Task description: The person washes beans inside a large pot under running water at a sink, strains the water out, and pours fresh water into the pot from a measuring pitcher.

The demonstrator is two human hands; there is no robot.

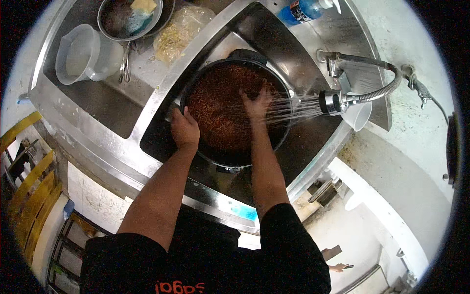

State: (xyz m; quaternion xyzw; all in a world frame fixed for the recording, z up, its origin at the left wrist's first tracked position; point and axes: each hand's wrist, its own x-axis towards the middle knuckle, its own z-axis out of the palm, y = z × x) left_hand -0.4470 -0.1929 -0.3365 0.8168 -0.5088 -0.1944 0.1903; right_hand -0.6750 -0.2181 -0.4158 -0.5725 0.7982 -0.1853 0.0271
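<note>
A large round dark pot (282,141) sits in the stainless steel sink basin (312,143). Small reddish-brown grains (216,110) under dark water fill much of it. My left hand (184,128) grips the pot's left rim, thumb toward the inside. Inside the pot, my right hand (258,104) reaches among the grains with thumb and fingers apart; some fingertips are hidden in the dark water. From the right, a chrome spray faucet head (332,103) sends jets of water across the pot and over my right hand.
In the left basin are a clear plastic measuring jug (77,55), metal tongs (126,66), a bag of yellowish food (180,33) and a metal bowl (117,22) with a sponge (144,5). A blue liquid pump bottle (303,11) lies at the back. Another person's hand (338,267) shows lower right.
</note>
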